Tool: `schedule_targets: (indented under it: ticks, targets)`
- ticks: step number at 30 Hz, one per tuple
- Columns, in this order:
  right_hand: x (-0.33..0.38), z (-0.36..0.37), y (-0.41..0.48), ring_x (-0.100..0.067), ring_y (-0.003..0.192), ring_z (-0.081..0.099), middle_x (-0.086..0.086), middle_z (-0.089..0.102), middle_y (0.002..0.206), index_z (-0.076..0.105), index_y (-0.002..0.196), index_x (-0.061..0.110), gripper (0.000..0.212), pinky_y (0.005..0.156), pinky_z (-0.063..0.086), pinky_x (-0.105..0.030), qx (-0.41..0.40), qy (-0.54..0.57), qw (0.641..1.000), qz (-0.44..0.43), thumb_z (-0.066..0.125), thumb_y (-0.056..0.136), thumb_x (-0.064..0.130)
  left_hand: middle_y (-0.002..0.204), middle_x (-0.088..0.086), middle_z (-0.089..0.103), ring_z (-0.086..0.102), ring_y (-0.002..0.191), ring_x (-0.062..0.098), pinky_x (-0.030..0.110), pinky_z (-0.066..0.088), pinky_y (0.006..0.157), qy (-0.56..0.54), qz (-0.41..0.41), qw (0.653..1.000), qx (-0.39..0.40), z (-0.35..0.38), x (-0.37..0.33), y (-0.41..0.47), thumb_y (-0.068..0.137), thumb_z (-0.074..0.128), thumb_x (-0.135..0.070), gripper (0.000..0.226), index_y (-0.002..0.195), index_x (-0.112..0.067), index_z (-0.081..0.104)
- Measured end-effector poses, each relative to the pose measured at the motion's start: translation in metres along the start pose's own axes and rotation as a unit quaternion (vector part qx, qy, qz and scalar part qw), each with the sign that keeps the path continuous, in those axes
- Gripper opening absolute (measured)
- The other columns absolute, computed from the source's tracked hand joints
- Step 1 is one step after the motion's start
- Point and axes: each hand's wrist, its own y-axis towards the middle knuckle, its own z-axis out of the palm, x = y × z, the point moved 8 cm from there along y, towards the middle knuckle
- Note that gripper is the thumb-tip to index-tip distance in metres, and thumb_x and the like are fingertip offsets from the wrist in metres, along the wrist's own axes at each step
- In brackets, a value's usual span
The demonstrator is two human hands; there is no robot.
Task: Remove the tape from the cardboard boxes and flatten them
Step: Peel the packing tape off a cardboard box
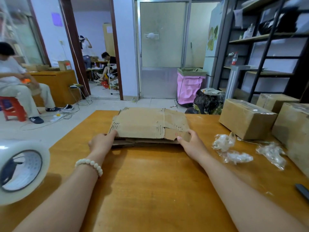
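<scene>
Your tape roll (pixel 20 171) on the left is blurry, and the edge cuts part of it off. On the far right a dark thing (pixel 302 191) is mostly out of sight, so you cannot tell what it is. The edge cuts the nearest box (pixel 294 129) too. The top cardboard (pixel 148 123) hides the sheets under it. Your left hand (pixel 102 142) hides most of its own fingers.

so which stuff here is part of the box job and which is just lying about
Job: flat cardboard, held by left hand and right hand; taped boxes; tape scraps.
Lying about: tape roll; pink bin.
</scene>
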Motion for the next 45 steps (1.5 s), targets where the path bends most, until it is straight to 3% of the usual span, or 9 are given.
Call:
schedule_targets:
  ticks: [9, 14, 20, 23, 26, 31, 35, 39, 45]
  targets:
    - [0.013, 0.003, -0.01, -0.022, 0.131, 0.04, -0.004, 0.034, 0.147, 0.015, 0.152, 0.023, 0.066, 0.097, 0.039, -0.032, -0.002, -0.027, 0.999, -0.035, 0.049, 0.097, 0.036, 0.123, 0.015, 0.06, 0.045, 0.125, 0.034, 0.042, 0.021, 0.11, 0.058, -0.016, 0.998, -0.02, -0.004, -0.001, -0.011, 0.094, 0.047, -0.047, 0.044, 0.124, -0.017, 0.055]
    - [0.012, -0.001, -0.019, -0.023, 0.133, 0.038, -0.005, 0.034, 0.148, 0.013, 0.152, 0.016, 0.069, 0.101, 0.039, -0.034, -0.012, -0.091, 0.995, -0.031, 0.047, 0.097, 0.041, 0.088, 0.0, 0.062, 0.055, 0.107, 0.03, 0.04, 0.033, 0.106, 0.0, -0.028, 1.0, 0.007, -0.01, 0.004, -0.016, 0.09, 0.057, -0.035, 0.019, 0.102, -0.022, 0.051]
    - [0.008, -0.012, -0.031, -0.023, 0.126, 0.044, -0.003, 0.041, 0.142, 0.033, 0.143, 0.016, 0.06, 0.098, 0.041, -0.034, -0.029, -0.066, 0.997, -0.022, 0.055, 0.093, 0.04, 0.084, 0.006, 0.061, 0.057, 0.089, 0.03, 0.042, 0.05, 0.087, -0.069, -0.033, 0.997, 0.026, -0.019, 0.014, -0.027, 0.083, 0.066, -0.029, 0.018, 0.081, -0.017, 0.053]
    - [0.005, -0.017, -0.04, -0.021, 0.12, 0.047, -0.003, 0.043, 0.137, 0.037, 0.138, 0.015, 0.059, 0.095, 0.044, -0.033, -0.024, -0.052, 0.998, -0.024, 0.059, 0.09, 0.041, 0.078, 0.005, 0.059, 0.055, 0.077, 0.025, 0.034, 0.042, 0.07, -0.056, -0.025, 0.998, 0.001, -0.025, 0.016, -0.037, 0.089, 0.061, -0.033, 0.024, 0.077, -0.015, 0.051]
    - [0.002, -0.024, -0.056, -0.017, 0.114, 0.046, -0.001, 0.043, 0.133, 0.039, 0.134, 0.015, 0.061, 0.085, 0.041, -0.028, -0.011, -0.063, 0.998, -0.026, 0.061, 0.087, 0.046, 0.076, 0.004, 0.059, 0.056, 0.076, 0.024, 0.034, 0.043, 0.07, -0.025, -0.011, 1.0, 0.002, -0.031, 0.02, -0.046, 0.089, 0.062, -0.04, 0.031, 0.077, -0.015, 0.049]
    - [-0.01, -0.044, -0.094, -0.01, 0.104, 0.044, 0.004, 0.045, 0.124, 0.041, 0.129, 0.019, 0.061, 0.077, 0.041, -0.024, 0.012, -0.079, 0.996, -0.036, 0.065, 0.083, 0.049, 0.081, 0.004, 0.058, 0.051, 0.073, 0.018, 0.03, 0.037, 0.061, 0.031, 0.003, 0.996, 0.083, -0.042, 0.029, -0.072, 0.084, 0.072, -0.039, 0.033, 0.086, -0.013, 0.052]
    - [-0.022, -0.064, -0.128, -0.009, 0.103, 0.044, 0.009, 0.045, 0.114, 0.044, 0.116, 0.028, 0.045, 0.067, 0.037, -0.017, 0.028, -0.044, 0.998, -0.032, 0.065, 0.083, 0.049, 0.104, 0.004, 0.062, 0.056, 0.092, 0.017, 0.03, 0.042, 0.074, 0.14, 0.013, 0.969, 0.204, -0.053, 0.031, -0.105, 0.082, 0.071, -0.049, 0.05, 0.112, -0.013, 0.053]
    - [-0.024, -0.065, -0.139, -0.01, 0.105, 0.045, 0.009, 0.045, 0.114, 0.043, 0.113, 0.032, 0.048, 0.084, 0.043, -0.028, 0.019, -0.035, 0.999, -0.024, 0.064, 0.079, 0.059, 0.155, 0.014, 0.03, 0.036, 0.138, 0.034, 0.043, 0.036, 0.108, 0.14, 0.023, 0.966, 0.214, -0.056, -0.004, -0.106, 0.087, 0.061, -0.059, 0.095, 0.153, -0.008, 0.015]
    - [-0.019, -0.063, -0.144, -0.008, 0.107, 0.042, 0.006, 0.046, 0.124, 0.042, 0.124, 0.028, 0.058, 0.089, 0.043, -0.027, 0.004, -0.088, 0.995, -0.053, 0.063, 0.08, 0.059, 0.158, 0.019, 0.02, 0.026, 0.143, 0.038, 0.046, 0.027, 0.115, 0.071, -0.016, 0.982, 0.175, -0.018, -0.027, -0.08, 0.081, 0.066, -0.062, 0.114, 0.154, -0.007, -0.002]
